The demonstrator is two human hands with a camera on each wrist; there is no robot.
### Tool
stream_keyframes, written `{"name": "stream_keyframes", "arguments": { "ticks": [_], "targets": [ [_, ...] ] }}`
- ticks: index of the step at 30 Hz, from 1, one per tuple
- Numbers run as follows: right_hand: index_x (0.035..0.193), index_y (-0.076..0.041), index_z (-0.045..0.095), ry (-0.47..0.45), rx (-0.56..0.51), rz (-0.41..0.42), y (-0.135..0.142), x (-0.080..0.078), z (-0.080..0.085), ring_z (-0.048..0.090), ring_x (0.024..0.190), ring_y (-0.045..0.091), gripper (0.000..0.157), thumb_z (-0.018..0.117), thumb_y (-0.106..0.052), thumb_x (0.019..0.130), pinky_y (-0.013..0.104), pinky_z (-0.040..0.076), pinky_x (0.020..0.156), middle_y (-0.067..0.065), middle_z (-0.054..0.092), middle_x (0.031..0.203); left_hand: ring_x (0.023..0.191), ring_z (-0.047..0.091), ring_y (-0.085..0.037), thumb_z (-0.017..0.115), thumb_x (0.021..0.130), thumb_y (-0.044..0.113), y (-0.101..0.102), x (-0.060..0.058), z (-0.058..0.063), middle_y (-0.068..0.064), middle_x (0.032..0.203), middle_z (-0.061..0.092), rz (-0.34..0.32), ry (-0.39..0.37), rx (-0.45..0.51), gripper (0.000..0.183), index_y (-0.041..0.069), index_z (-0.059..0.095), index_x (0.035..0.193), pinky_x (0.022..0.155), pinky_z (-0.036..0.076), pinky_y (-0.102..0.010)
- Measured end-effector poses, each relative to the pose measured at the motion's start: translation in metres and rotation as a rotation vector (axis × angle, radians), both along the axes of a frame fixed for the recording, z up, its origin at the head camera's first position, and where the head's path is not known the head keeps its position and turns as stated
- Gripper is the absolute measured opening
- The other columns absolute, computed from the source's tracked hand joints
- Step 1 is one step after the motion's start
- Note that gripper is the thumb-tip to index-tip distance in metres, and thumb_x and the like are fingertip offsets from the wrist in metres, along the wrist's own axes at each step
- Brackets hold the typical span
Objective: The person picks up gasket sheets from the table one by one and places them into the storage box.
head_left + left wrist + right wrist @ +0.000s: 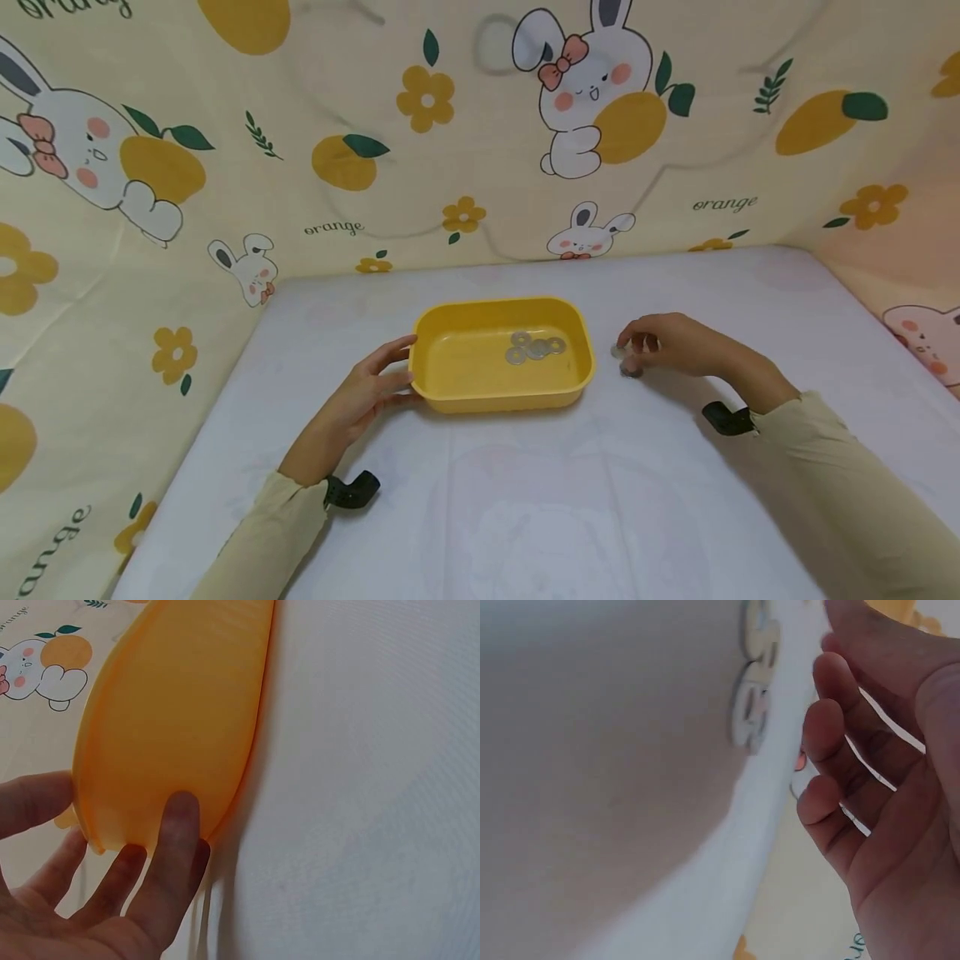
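Observation:
A yellow plastic tray [465, 404] stands on the table with several flat metal rings [516, 356] like washers in its right half. At the tray's left end, my left hand [360, 396] rests spread fingers against the wall and rim; in the left wrist view its fingertips [181, 806] press the yellow wall [180, 712]. To the right of the tray, my right hand [675, 346] is low over the table, thumb and index apart, right at loose metal rings [628, 372]. In the right wrist view rings [750, 712] lie beside loosely bent fingers [825, 727].
A white cloth [525, 500] covers the table. Behind and at both sides hangs a cream curtain [480, 167] printed with rabbits and oranges. A dark wrist camera [352, 490] is strapped to the left wrist, another dark wrist camera [727, 418] to the right.

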State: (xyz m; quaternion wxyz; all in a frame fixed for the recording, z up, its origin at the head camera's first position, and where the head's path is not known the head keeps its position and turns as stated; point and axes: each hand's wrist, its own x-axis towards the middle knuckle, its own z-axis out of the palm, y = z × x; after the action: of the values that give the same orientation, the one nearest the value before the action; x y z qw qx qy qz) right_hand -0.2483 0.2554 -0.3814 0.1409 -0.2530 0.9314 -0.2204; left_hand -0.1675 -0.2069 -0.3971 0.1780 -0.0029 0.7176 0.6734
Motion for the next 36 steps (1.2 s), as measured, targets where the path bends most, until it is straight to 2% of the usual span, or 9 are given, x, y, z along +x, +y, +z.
{"name": "stream_keyframes", "arguments": {
  "ticks": [4, 12, 22, 36],
  "targets": [
    [0.106, -0.019, 0.070, -0.049, 0.025, -0.015, 0.004, 0.002, -0.005, 0.053, 0.083, 0.016, 0.028, 0.079, -0.033, 0.084, 0.023, 0.047, 0.068, -0.003, 0.061, 0.087, 0.125, 0.054, -0.032, 0.053, 0.098, 0.005, 0.000, 0.000, 0.001, -0.012, 0.158, 0.030, -0.003, 0.004, 0.004, 0.061, 0.019, 0.034, 0.155, 0.104, 0.053, -0.043],
    [0.101, -0.016, 0.070, -0.015, 0.040, -0.015, 0.006, 0.004, -0.009, 0.053, 0.080, 0.015, 0.029, 0.081, -0.033, 0.081, 0.022, 0.047, 0.068, -0.003, 0.063, 0.087, 0.124, 0.054, -0.032, 0.053, 0.099, 0.005, 0.000, 0.000, 0.001, -0.014, 0.157, 0.030, -0.014, 0.009, 0.031, 0.061, 0.017, 0.033, 0.155, 0.102, 0.054, -0.043],
    [0.103, -0.014, 0.069, -0.044, 0.048, -0.017, 0.004, 0.009, -0.007, 0.053, 0.082, 0.016, 0.034, 0.082, -0.035, 0.079, 0.022, 0.047, 0.069, -0.001, 0.062, 0.088, 0.123, 0.054, -0.031, 0.051, 0.100, 0.005, -0.001, 0.001, 0.002, -0.014, 0.157, 0.030, -0.017, 0.010, 0.036, 0.060, 0.017, 0.033, 0.155, 0.101, 0.055, -0.041],
    [0.102, -0.013, 0.062, -0.092, 0.047, -0.018, 0.001, 0.006, -0.011, 0.051, 0.093, 0.019, 0.034, 0.082, -0.031, 0.081, 0.031, 0.047, 0.082, 0.000, 0.057, 0.093, 0.120, 0.055, -0.029, 0.054, 0.098, 0.005, -0.001, 0.001, 0.001, -0.015, 0.157, 0.029, -0.017, 0.010, 0.040, 0.062, 0.017, 0.033, 0.156, 0.100, 0.056, -0.040]
  ]
}}
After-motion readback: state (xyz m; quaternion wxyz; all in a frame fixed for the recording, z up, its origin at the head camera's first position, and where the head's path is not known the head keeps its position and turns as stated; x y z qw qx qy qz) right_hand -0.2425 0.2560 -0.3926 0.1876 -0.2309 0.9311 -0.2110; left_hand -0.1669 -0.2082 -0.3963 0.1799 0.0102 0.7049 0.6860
